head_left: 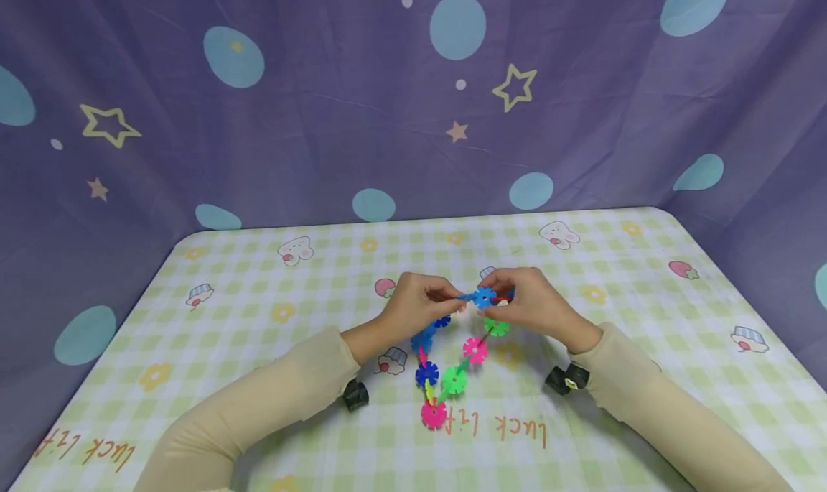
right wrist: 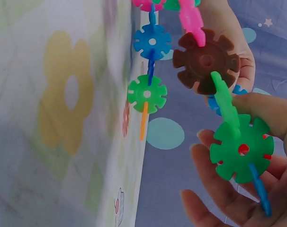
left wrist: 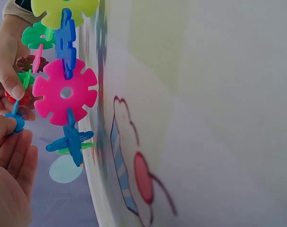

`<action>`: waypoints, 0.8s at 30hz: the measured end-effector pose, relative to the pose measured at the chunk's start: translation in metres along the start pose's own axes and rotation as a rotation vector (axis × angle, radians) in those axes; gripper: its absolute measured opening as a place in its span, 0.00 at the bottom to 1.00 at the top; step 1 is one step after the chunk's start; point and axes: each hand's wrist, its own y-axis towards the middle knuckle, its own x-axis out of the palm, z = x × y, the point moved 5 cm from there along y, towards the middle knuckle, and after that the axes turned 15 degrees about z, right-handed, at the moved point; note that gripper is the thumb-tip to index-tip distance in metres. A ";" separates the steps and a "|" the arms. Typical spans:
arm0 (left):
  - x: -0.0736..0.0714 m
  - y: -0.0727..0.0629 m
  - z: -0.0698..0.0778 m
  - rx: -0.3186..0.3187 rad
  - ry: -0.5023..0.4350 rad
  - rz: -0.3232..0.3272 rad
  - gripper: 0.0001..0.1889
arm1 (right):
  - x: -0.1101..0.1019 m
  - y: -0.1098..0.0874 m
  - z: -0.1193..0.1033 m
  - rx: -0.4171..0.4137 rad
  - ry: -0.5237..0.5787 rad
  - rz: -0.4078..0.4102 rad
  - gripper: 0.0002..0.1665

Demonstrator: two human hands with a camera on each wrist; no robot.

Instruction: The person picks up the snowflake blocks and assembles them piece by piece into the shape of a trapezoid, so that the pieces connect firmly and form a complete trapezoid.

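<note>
Colourful notched plastic snowflake discs, slotted together edge to edge, form a chain that hangs in a loop between both hands in the head view, with a pink disc [head_left: 433, 414] lowest. My left hand [head_left: 420, 298] pinches a blue disc [left wrist: 18, 123] between thumb and fingers. Opposite it, my right hand [head_left: 533, 302] holds the chain by a red disc [left wrist: 20, 97], close to another blue disc [head_left: 484, 297]. A green disc [right wrist: 243, 149] hangs in front of the right fingers in the right wrist view, partly hiding the red one.
A green-and-white checked cloth [head_left: 245, 276] with cupcake, flower and rabbit prints covers the table. Behind the table hangs a purple curtain [head_left: 310, 104] with stars and pale blue spots. Black straps [head_left: 568, 379] show under both wrists.
</note>
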 end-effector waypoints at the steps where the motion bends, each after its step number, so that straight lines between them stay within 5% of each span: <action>1: 0.000 0.000 -0.004 -0.004 0.002 0.003 0.02 | 0.000 0.000 0.000 -0.010 -0.013 0.007 0.15; 9: 0.003 0.002 -0.033 -0.042 -0.002 -0.003 0.05 | 0.000 -0.004 -0.004 -0.136 -0.001 0.027 0.20; 24: 0.005 0.003 -0.031 -0.014 -0.036 -0.006 0.02 | 0.003 -0.007 -0.001 -0.129 0.086 0.053 0.18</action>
